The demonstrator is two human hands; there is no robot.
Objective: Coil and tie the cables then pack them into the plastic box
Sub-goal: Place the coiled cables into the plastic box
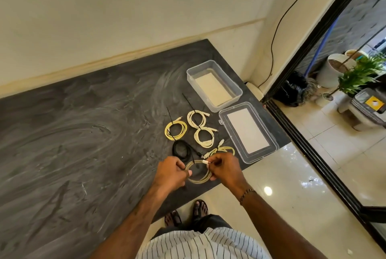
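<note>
— How many views are there?
— Just 1, worn on my head. It looks forward and steeply down, wide-angle, so straight edges bow near the frame's borders.
— What does it take in?
— My forearms rise from the bottom edge, my striped shirt and feet lie below, and the dark table [83,133] fills the left and middle. The wall runs across the top, the doorway along the right.
— How near?
— Near enough to see my hands clearly, mid-frame.
</note>
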